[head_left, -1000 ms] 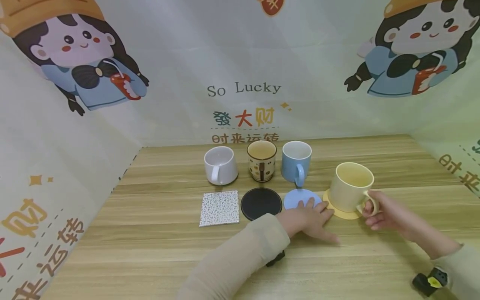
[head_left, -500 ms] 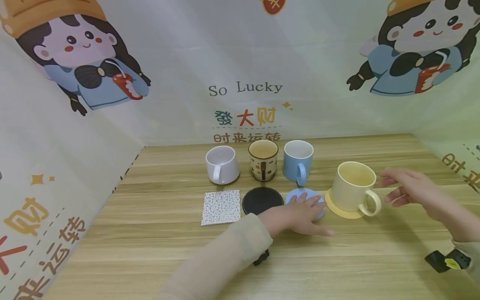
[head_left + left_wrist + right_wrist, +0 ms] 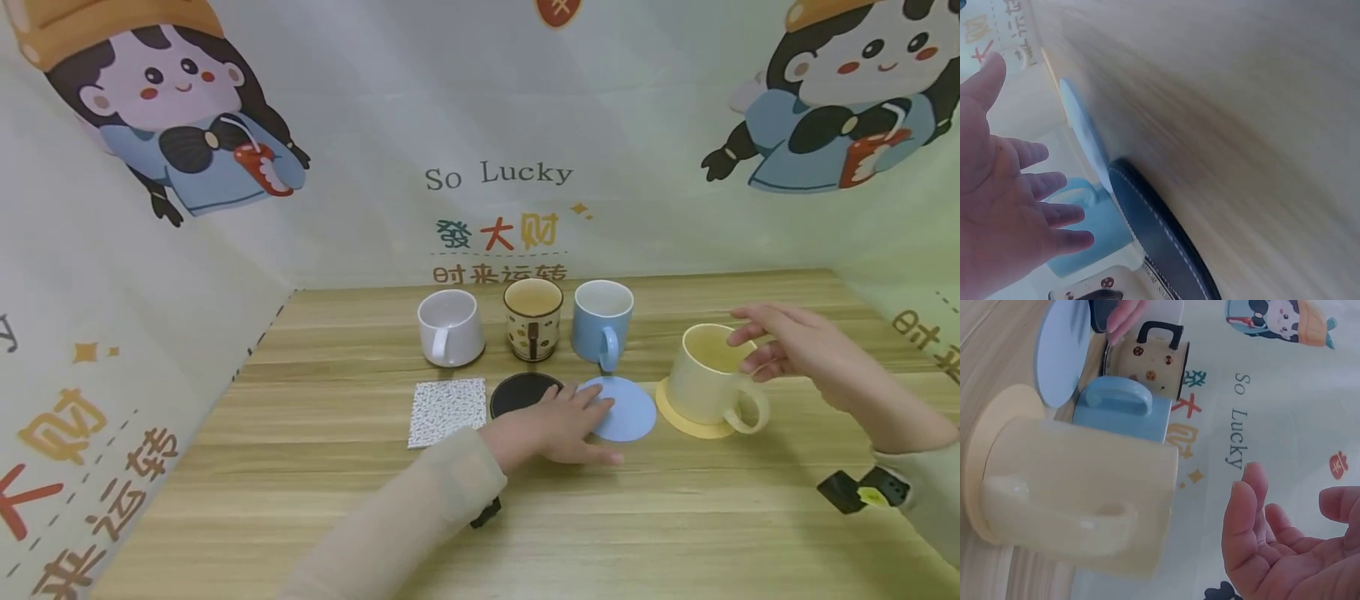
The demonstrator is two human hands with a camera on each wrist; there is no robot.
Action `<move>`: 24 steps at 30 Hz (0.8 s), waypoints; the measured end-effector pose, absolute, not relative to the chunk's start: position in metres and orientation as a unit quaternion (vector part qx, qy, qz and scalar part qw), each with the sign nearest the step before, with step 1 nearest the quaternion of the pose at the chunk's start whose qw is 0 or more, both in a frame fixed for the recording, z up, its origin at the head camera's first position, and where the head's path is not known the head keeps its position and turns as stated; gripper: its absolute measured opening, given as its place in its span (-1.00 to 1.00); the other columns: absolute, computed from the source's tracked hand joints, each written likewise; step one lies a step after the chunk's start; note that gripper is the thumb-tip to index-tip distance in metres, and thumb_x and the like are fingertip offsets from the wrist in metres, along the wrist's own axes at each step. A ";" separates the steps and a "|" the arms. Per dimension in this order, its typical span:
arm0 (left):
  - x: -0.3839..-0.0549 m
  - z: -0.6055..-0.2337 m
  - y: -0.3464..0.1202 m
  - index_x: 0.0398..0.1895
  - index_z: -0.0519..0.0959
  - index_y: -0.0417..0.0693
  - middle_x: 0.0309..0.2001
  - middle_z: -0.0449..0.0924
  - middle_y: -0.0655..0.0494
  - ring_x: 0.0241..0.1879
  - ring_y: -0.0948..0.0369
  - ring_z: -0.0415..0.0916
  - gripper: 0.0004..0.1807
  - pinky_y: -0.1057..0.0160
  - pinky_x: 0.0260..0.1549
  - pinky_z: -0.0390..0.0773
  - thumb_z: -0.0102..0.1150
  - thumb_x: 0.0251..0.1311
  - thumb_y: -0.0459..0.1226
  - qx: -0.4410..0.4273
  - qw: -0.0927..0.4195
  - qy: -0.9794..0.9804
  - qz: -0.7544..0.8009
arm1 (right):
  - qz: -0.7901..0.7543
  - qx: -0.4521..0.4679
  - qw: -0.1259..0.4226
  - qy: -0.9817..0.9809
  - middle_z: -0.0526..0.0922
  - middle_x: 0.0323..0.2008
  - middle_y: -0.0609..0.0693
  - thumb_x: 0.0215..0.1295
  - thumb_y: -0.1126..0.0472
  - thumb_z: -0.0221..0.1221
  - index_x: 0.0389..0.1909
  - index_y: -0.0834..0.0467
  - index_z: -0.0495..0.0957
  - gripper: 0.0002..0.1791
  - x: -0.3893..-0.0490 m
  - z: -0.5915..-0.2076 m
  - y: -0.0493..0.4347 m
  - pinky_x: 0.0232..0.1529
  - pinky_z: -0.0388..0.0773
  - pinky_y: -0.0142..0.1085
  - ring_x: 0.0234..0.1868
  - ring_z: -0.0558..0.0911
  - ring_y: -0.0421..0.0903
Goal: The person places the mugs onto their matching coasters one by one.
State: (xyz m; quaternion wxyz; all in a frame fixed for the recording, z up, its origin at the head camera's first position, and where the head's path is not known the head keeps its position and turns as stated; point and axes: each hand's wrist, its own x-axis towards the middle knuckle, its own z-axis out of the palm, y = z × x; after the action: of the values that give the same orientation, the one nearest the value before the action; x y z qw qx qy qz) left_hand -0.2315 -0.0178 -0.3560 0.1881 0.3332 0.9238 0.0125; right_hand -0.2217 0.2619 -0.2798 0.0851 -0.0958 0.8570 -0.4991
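The yellow mug (image 3: 701, 383) stands upright on a yellow round coaster (image 3: 663, 408), its handle toward the front right. Above its right rim hovers my right hand (image 3: 802, 350), fingers loosely bent and holding nothing; the right wrist view shows a gap between it and the mug (image 3: 1079, 494). My left hand (image 3: 558, 425) is spread flat, palm down, over the black round coaster (image 3: 517, 392) and the left edge of the blue round coaster (image 3: 626, 412). In the left wrist view its fingers (image 3: 1063, 215) are straight and grip nothing; that hand appears raised above the coasters.
Behind the coasters stand a white mug (image 3: 450, 329), a patterned brown-rimmed mug (image 3: 533, 321) and a light blue mug (image 3: 602, 321), handles toward the front. A white speckled square coaster (image 3: 447, 412) lies at the left of the row. A printed curtain (image 3: 375, 125) closes off the back.
My right hand has let go of the yellow mug's handle and risen over its rim. Leftward across the blue coaster, my left hand has moved to the black one.
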 end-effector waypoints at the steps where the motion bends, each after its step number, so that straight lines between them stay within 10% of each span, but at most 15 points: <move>1: -0.231 -0.356 -0.019 0.44 -0.08 0.14 0.46 -0.24 0.11 0.42 0.00 -0.28 -0.12 0.00 0.33 -0.16 -0.21 0.13 0.32 0.336 0.183 0.924 0.010 | -0.502 -0.094 0.087 0.855 0.50 -0.29 -0.25 0.46 -0.05 -0.32 0.30 0.43 0.00 -0.34 -0.222 -0.279 0.259 -0.35 0.58 -0.32 -0.42 0.58 -0.21; 24: -0.218 -0.357 -0.046 0.45 -0.10 0.11 0.46 -0.26 0.07 0.42 -0.02 -0.31 -0.15 -0.04 0.33 -0.13 -0.22 0.19 0.27 0.379 0.161 0.911 -0.018 | -0.576 -0.077 0.130 0.803 0.21 0.15 0.32 0.43 -0.04 -0.22 0.30 0.39 -0.03 -0.34 -0.233 -0.296 0.184 -0.40 0.54 -0.38 -0.38 0.57 -0.27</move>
State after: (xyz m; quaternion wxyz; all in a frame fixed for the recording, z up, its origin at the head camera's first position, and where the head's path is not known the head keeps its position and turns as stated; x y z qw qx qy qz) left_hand -0.2180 -0.0460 -0.3566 0.1606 0.3785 0.9114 -0.0179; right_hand -0.2330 0.1836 -0.2962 0.1301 -0.0767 0.8032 -0.5762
